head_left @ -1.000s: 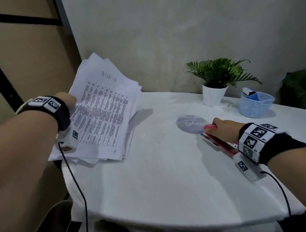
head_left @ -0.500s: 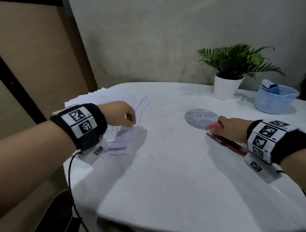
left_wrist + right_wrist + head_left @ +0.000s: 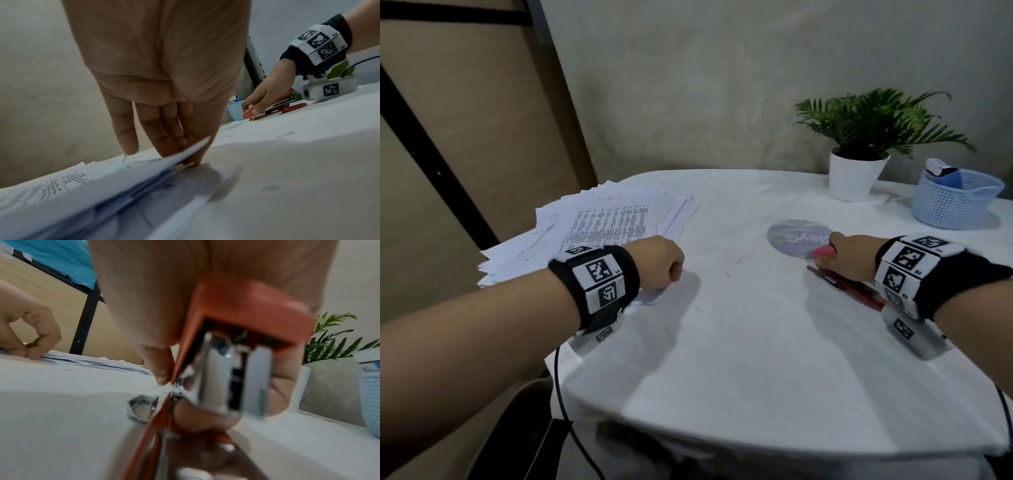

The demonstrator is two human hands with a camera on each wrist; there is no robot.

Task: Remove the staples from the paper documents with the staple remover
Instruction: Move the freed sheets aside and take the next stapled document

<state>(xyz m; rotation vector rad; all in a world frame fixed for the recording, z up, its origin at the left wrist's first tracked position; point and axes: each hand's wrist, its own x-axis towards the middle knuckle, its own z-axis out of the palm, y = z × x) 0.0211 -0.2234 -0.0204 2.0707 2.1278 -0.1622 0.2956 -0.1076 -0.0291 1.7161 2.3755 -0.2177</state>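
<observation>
Starting at our left, the paper stack (image 3: 599, 233) lies fanned at the table's (image 3: 756, 359) left edge, long axis running away from us; our left hand (image 3: 657, 262) pinches its near right corner, thumb seemingly underneath. Well apart to the right, our right hand (image 3: 851, 255) grips the red staple remover (image 3: 825, 253), nose pointing left toward the papers.

White printed paper stack (image 3: 599, 226) bore black text; plastic-and-metal staple remover (image 3: 242, 331) was orange-red with silver; woven basket (image 3: 955, 202) pale blue; tablecloth (image 3: 756, 342) white.
</observation>
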